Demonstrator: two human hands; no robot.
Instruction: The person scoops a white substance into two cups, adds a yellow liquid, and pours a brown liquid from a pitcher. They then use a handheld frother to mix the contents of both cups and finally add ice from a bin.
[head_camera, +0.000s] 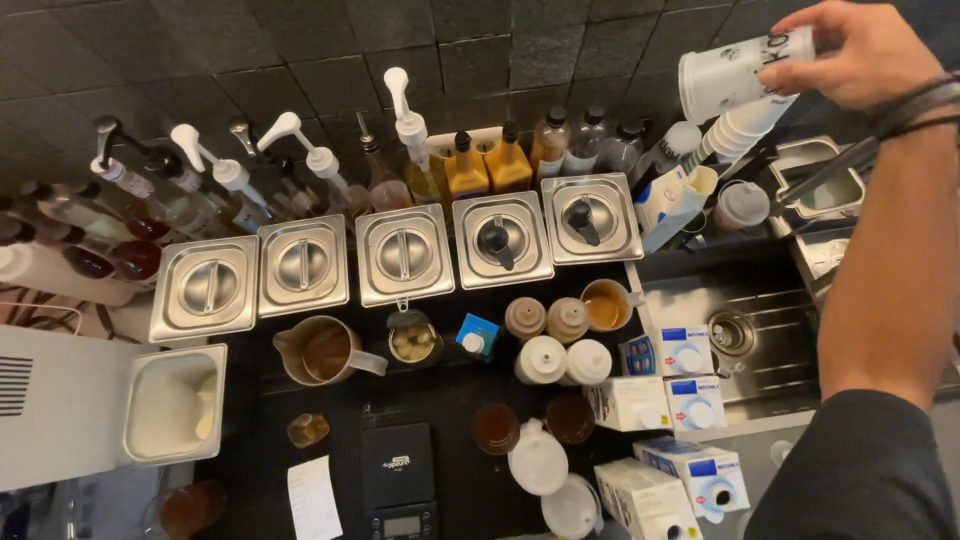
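Note:
My right hand (856, 50) is raised at the top right and grips a white paper cup (730, 75) on its side, lifted off the top of a stack of white cups (735, 135) that leans below it. My right forearm in a dark sleeve runs down the right edge, with bands on the wrist. My left hand is out of view.
Five lidded steel containers (405, 253) stand in a row, with pump bottles (410, 135) and syrup bottles behind. Jugs (325, 350), squeeze bottles (545, 340), milk cartons (690, 405) and a small scale (398, 480) crowd the black counter. A steel sink (760, 335) lies right.

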